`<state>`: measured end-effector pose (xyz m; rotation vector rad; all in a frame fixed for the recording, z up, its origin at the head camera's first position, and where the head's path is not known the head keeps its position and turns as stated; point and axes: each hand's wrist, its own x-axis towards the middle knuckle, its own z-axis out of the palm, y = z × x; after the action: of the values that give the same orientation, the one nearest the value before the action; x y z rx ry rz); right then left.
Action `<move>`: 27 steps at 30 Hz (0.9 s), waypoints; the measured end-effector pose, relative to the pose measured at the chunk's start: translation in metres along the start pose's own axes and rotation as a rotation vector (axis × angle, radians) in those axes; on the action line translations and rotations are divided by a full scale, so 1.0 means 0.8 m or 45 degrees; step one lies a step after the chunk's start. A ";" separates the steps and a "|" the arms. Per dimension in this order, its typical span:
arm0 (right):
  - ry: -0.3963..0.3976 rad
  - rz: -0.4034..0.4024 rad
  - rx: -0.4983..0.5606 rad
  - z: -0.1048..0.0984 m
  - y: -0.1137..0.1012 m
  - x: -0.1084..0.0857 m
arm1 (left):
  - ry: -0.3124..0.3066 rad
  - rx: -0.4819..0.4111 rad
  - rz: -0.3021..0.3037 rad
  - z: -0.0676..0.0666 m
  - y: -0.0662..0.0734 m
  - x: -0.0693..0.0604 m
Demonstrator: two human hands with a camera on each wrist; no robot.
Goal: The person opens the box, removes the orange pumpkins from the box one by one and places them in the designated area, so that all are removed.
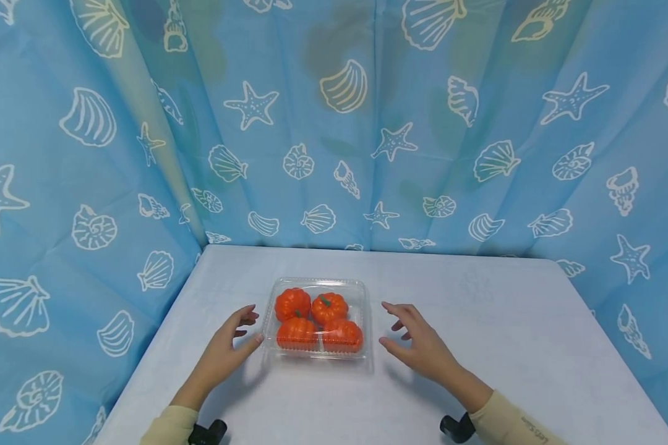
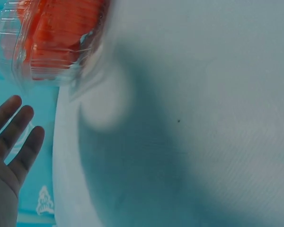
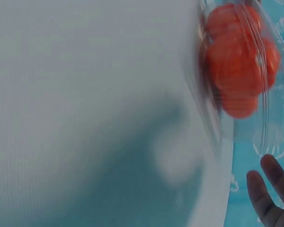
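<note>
A: What sits nearest to us?

B: Two beige cuffs, just behind the grips: the left sleeve point(image 1: 169, 425) and the right sleeve point(image 1: 512, 421), which has dark lettering. By the left wrist there's a left black piece point(image 1: 208, 434), and a right black piece point(image 1: 457, 429) by the other.

A: And the hands themselves?

B: The left grip point(image 1: 225, 351) is wide, thumb well clear of the fingers, holding nothing. The right grip point(image 1: 423, 347) is wide as well, also holding nothing.

A: Where's the clear plastic box point(image 1: 357, 301)?

B: Between the two grips, flat on the white tabletop point(image 1: 479, 309). It's just beside the left grip's thumb; I can't tell whether they touch. The right grip stands apart from it, with a strip of tabletop between.

A: What's inside?

B: Four orange pumpkins, two by two. The near-left pumpkin point(image 1: 297, 335) and near-right pumpkin point(image 1: 342, 337) are about level with the thumbs. Beyond them are the far-left pumpkin point(image 1: 292, 303) and far-right pumpkin point(image 1: 334, 313); that last one shows a green stem.

A: Past the box?

B: The tabletop runs on beyond both grips. Farthest off hangs a blue curtain point(image 1: 317, 133) printed with pale shells and starfish.
</note>
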<state>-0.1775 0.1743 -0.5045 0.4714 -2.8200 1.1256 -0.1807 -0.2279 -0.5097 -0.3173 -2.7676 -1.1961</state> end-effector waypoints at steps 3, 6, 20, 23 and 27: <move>-0.032 -0.027 0.065 0.006 -0.007 -0.001 | -0.064 -0.043 -0.048 0.003 0.001 -0.001; -0.078 -0.085 0.130 0.012 -0.012 -0.001 | -0.118 -0.075 -0.073 0.006 0.001 0.000; -0.177 -0.273 0.188 0.035 -0.016 0.001 | -0.217 -0.069 -0.128 0.016 0.003 0.001; -0.150 -0.301 0.167 0.038 -0.017 0.003 | -0.201 -0.065 -0.119 0.017 0.004 0.000; -0.131 -0.291 0.135 0.041 -0.018 0.004 | -0.190 -0.070 -0.133 0.019 0.005 0.001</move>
<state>-0.1748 0.1413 -0.5185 0.8590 -2.7091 1.2387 -0.1809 -0.2138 -0.5168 -0.2817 -2.9151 -1.3266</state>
